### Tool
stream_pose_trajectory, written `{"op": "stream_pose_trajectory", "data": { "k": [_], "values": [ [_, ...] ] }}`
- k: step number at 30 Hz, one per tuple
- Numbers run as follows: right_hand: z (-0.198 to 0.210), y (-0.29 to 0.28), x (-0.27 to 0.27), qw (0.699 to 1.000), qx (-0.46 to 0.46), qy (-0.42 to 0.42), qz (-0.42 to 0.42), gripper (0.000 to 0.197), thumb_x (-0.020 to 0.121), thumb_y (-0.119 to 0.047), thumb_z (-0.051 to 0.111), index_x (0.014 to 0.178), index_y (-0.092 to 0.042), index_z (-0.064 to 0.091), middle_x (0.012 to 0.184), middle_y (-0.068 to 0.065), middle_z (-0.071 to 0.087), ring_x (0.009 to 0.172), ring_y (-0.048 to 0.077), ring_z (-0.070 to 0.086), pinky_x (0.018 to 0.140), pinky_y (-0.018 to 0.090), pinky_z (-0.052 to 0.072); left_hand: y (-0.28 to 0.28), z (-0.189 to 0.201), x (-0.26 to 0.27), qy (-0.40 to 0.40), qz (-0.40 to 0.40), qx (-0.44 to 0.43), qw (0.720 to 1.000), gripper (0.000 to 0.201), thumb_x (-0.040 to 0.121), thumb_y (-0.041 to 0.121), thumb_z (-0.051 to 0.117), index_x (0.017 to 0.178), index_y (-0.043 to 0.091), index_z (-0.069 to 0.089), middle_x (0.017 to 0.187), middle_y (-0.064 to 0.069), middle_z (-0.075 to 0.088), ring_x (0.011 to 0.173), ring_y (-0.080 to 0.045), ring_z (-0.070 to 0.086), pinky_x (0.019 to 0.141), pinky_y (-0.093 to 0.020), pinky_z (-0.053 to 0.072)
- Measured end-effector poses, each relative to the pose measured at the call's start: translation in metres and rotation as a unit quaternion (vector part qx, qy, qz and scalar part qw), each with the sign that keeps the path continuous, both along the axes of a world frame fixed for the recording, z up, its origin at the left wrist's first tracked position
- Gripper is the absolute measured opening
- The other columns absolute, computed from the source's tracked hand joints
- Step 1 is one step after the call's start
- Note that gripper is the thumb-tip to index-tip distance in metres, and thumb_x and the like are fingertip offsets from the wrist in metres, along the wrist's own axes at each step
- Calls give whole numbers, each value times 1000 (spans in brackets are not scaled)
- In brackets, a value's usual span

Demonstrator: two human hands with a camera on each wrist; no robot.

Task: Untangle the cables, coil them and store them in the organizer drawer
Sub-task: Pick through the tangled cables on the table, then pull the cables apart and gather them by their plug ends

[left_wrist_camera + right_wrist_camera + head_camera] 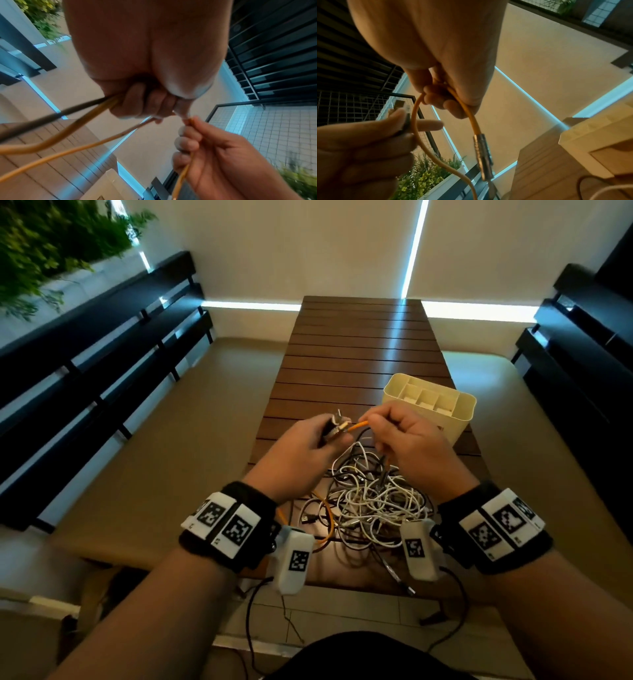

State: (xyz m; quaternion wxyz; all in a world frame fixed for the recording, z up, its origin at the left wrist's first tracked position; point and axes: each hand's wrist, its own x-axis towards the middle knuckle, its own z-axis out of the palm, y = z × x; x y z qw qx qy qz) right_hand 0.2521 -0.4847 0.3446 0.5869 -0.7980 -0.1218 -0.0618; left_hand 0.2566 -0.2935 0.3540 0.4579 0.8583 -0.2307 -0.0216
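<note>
A tangle of white, black and orange cables (370, 501) lies on the near end of the slatted wooden table (359, 344). Above it my left hand (330, 433) grips a bunch of cable ends with plugs (402, 106); an orange cable (51, 140) and a black cable (34, 121) run out of its curled fingers. My right hand (376, 426) pinches the same orange cable (358, 424) a short way right of the left hand. In the right wrist view the cable's metal connector (483, 150) hangs below the pinch. The cream organizer (445, 422) stands just beyond my right hand.
Beige bench cushions (154, 446) flank the table on both sides, with dark slatted backrests (102, 344) behind them. Several cable ends hang over the table's near edge (394, 573). Green plants (51, 241) stand at the far left.
</note>
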Motion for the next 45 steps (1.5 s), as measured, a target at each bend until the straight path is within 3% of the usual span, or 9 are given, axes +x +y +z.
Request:
{"op": "stream_pose_trajectory", "data": {
  "k": [5, 11, 17, 23, 28, 33, 36, 39, 45],
  "values": [
    [-9, -19, -18, 992, -106, 35, 55, 16, 97, -25, 61, 89, -35, 71, 85, 0, 65, 83, 24, 61, 80, 47, 51, 10, -17, 1, 88, -73, 94, 989, 24, 97, 32, 63, 79, 16, 63, 66, 3, 52, 59, -10, 43, 63, -34, 37],
    [-21, -38, -42, 965, -148, 167, 139, 12, 81, -40, 68, 86, -33, 76, 88, -11, 62, 85, 6, 60, 84, 29, 47, 15, -24, -13, 184, -84, -62, 977, 22, 101, 15, 54, 110, -1, 65, 53, 13, 45, 47, -2, 35, 48, -20, 32],
    [-38, -32, -60, 952, -162, 235, 113, 6, 83, -32, 75, 86, -28, 79, 83, -12, 74, 80, 4, 67, 78, 25, 50, 23, -25, -16, 180, -1, -182, 967, 22, 100, 30, 56, 90, 11, 60, 52, 10, 37, 45, -9, 29, 46, -25, 28],
    [-41, -18, -70, 891, -329, 279, 141, 30, 82, -57, 65, 96, -32, 74, 77, -19, 68, 75, -5, 61, 65, 19, 42, 21, -20, -37, 237, -12, -262, 935, 22, 97, 25, 56, 89, 5, 50, 53, 6, 31, 46, -9, 24, 43, -21, 24],
    [-31, 9, -71, 939, -211, 228, 146, 60, 81, -49, 73, 135, -41, 49, 118, -30, 48, 100, -12, 49, 84, 16, 39, 12, -10, -56, 299, -52, -352, 885, 18, 93, 23, 52, 99, 6, 52, 63, 3, 34, 52, -10, 33, 49, -22, 31],
    [-47, 47, -78, 929, -158, 249, 225, 33, 98, -44, 53, 125, -25, 60, 114, -13, 67, 106, 6, 63, 103, 39, 47, 9, 9, -61, 288, -22, -399, 870, 25, 105, 19, 35, 106, 7, 56, 68, 2, 38, 58, -11, 39, 54, -25, 35],
    [-48, 50, -84, 890, -8, 369, 269, 44, 104, -40, 40, 114, -2, 58, 97, 8, 74, 91, 23, 72, 89, 42, 58, 13, 8, -57, 274, 30, -396, 876, 25, 107, 19, 33, 104, 7, 55, 65, 2, 38, 55, -10, 38, 52, -23, 36],
    [-50, 42, -86, 857, 26, 417, 301, 42, 103, -45, 38, 106, -7, 56, 99, 20, 73, 85, 29, 72, 75, 37, 58, 17, -1, -56, 283, 48, -409, 866, 25, 108, 21, 33, 104, 7, 54, 64, 3, 38, 54, -9, 39, 51, -22, 38],
    [-87, -13, -74, 933, -110, 311, 147, 26, 101, -32, 54, 103, -10, 67, 97, 4, 75, 85, 8, 72, 78, 28, 58, 15, -26, -56, 311, 66, -386, 866, 25, 109, 21, 32, 106, 8, 54, 65, 2, 44, 55, -11, 44, 53, -24, 41]
  ]
}}
